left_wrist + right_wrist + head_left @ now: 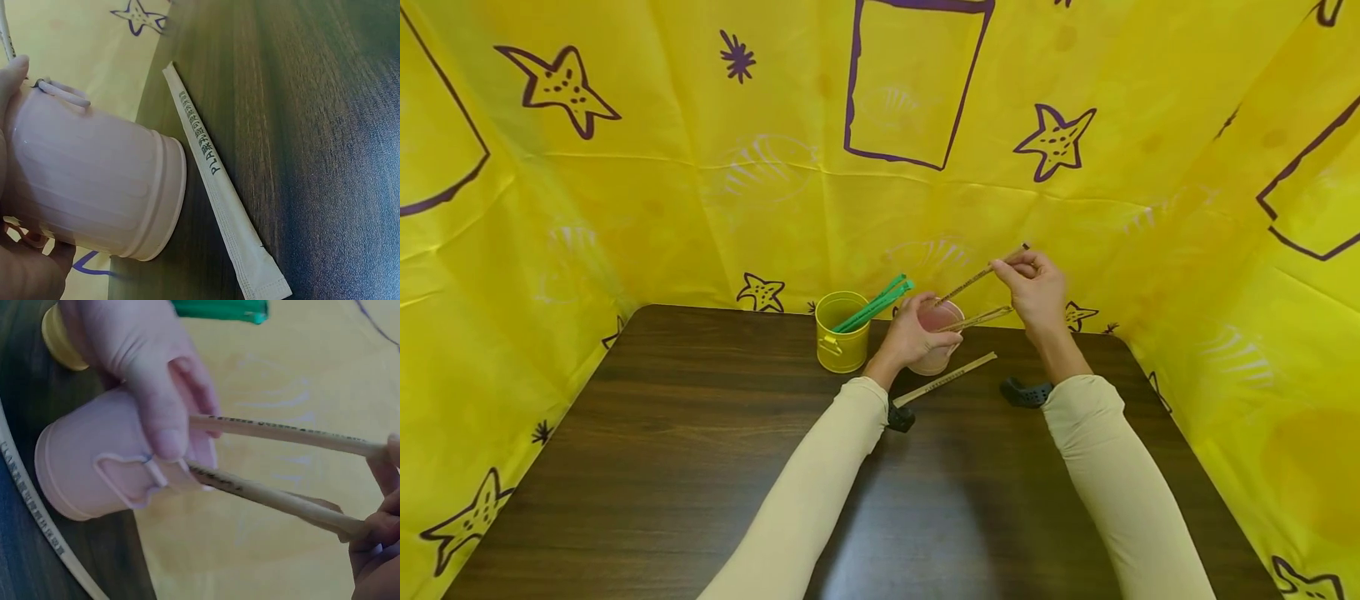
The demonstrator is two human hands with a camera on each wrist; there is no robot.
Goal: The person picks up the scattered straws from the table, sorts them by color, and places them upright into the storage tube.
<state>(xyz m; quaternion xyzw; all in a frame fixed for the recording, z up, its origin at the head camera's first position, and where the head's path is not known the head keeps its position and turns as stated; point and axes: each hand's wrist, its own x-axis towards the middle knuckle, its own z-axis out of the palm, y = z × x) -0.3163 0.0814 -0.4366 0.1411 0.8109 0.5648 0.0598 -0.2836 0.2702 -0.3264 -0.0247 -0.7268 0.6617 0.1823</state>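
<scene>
A small pink bucket (934, 363) is tilted in my left hand (912, 335), which grips it near the rim with the thumb on the near side. My right hand (1037, 287) pinches a paper-wrapped straw (973, 282) near its upper end. The lower end of this straw reaches the bucket's mouth. A second wrapped straw (988, 317) sticks out of the bucket below it. In the left wrist view, another wrapped straw (209, 169) with printed lettering lies on the table beside the bucket's base.
Left of the pink bucket stands a yellow bucket (842, 357) with several green-wrapped straws (883, 302) leaning out of it. The dark wooden table (715, 450) ends just behind both buckets at a yellow patterned curtain (760, 225).
</scene>
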